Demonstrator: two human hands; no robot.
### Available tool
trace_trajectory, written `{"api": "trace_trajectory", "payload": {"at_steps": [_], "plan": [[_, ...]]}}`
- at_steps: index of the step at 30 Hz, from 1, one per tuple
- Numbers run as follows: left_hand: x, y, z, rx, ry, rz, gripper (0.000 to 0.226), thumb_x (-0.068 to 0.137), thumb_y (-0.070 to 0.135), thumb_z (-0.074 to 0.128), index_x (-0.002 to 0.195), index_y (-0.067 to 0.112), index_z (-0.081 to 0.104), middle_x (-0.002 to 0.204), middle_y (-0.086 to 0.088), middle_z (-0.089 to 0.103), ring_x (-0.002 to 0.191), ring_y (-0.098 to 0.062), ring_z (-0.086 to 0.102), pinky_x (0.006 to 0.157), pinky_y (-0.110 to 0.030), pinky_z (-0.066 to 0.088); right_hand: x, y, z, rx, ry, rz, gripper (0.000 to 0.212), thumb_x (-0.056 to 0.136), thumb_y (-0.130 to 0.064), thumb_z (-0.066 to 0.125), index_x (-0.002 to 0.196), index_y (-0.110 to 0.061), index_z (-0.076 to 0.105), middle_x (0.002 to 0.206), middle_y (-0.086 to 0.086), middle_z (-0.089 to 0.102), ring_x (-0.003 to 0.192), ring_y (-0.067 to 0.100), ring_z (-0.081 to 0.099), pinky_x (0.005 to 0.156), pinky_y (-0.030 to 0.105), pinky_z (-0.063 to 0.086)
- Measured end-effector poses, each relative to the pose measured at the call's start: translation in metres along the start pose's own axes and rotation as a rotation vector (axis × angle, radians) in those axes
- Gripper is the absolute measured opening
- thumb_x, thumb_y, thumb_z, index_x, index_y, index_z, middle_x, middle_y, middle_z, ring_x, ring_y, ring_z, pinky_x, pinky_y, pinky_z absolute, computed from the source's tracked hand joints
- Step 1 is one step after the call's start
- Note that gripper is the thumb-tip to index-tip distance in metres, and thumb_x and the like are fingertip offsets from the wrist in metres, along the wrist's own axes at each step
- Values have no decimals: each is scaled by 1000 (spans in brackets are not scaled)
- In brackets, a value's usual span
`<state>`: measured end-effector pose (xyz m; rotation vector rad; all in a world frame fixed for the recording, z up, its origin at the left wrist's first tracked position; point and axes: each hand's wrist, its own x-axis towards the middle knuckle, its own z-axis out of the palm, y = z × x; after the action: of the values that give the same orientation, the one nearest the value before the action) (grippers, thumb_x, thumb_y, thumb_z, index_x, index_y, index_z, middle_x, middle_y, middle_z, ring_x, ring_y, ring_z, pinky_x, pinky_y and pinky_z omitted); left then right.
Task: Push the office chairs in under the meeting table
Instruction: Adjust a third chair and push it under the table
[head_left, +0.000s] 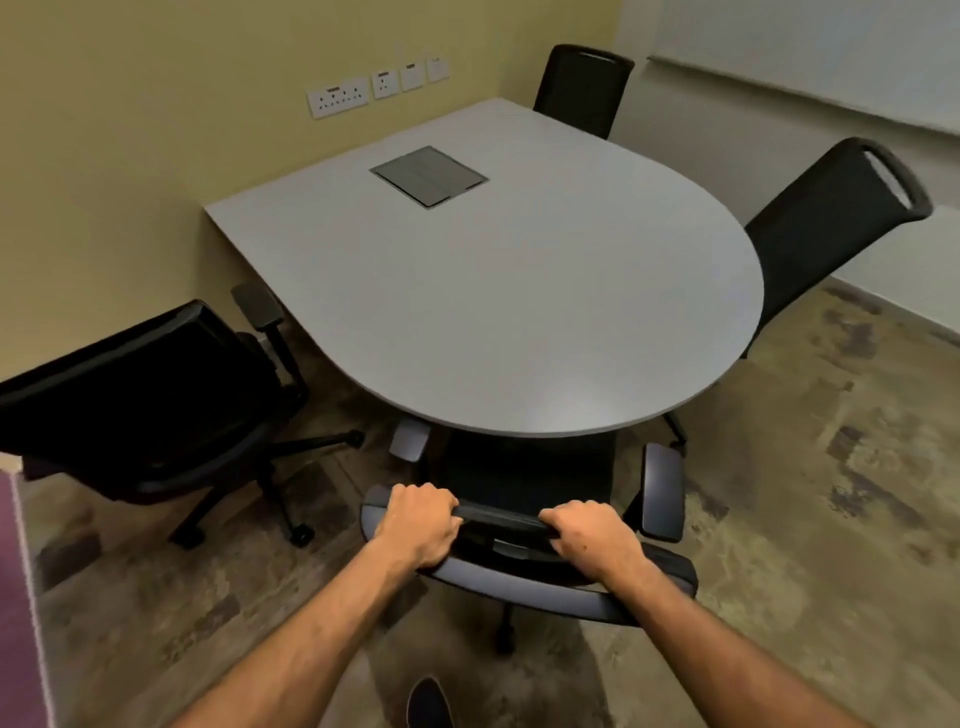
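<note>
grey and rounded at your end, the meeting table (519, 291) fills the middle of the view, its straight side against a yellow wall. directly in front of you is a black office chair, the near chair (519, 530), and you are gripping the top rail of its backrest with both hands.

your left hand (418, 525) is curled over the rail's left end and your right hand (589, 538) over its right part, fingers wrapped forward and closed on the bar, knuckles up. both forearms reach out from the bottom of the view, nearly straight, converging on the chair.

this looks like the push on this chair, already well along: its seat sits partly under the table edge and its armrests lie just at the rim. the next move probably calls for a short, even shove, watching that the armrests clear the tabletop.

the left chair (156, 405) stands out from the table, turned sideways, and likely comes next. the right chair (831, 218) and the far chair (582, 88) appear tucked close to the table.
</note>
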<state>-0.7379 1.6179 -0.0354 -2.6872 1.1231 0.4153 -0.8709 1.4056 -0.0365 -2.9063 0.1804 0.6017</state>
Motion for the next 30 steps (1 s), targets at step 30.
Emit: {"api": "trace_trajectory", "payload": {"at_steps": [30], "plan": [[27, -108, -21, -263, -84, 144, 36, 97, 41, 45, 126, 37, 67, 105, -1, 73, 92, -27, 67, 82, -41, 52, 14, -14, -22, 265, 187, 671, 21, 73, -49, 63, 84, -33, 71, 73, -8, 64, 69, 21, 60, 65, 33, 51]]}}
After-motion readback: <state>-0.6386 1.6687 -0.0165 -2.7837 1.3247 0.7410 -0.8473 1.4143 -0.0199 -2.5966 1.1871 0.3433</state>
